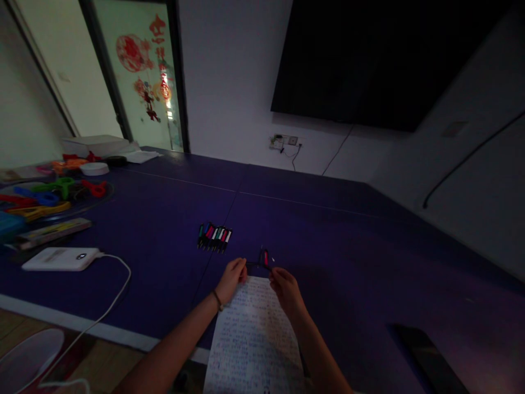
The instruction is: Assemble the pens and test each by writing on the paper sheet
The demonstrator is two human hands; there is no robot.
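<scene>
In the head view, which is the only view here, both hands meet in the lower middle of the frame, over the purple tabletop point(328, 230). The left hand point(232, 279) and the right hand point(285, 287) hold one thin dark pen point(258, 266) between them. Its long axis runs from left to right across the frame, almost level, and it sits just over the upper edge of a sheet of paper point(254, 339) full of handwriting. The grip of the left hand is pressed together on the left end of the pen, and the grip of the right hand pinches the right end. The fingertips are small and dim, so I cannot tell how many fingers close on it. Both hands are equally near to the pen, since each has one end of it.

Just behind the pen, toward the upper side of the frame, there is a short red and black piece point(266, 256). It is near the right hand, but I cannot tell whether it touches the pen. Further up and a little to the left lies a row of pens point(214, 238), side by side, with their long axes pointing away from the person. The row is apart from both hands and nearer to the left one.

At the left of the frame is a white box point(61, 258) with a cable point(129, 273), and behind it are coloured clips point(45, 194). A dark flat phone point(426, 350) lies at the lower right.
</scene>
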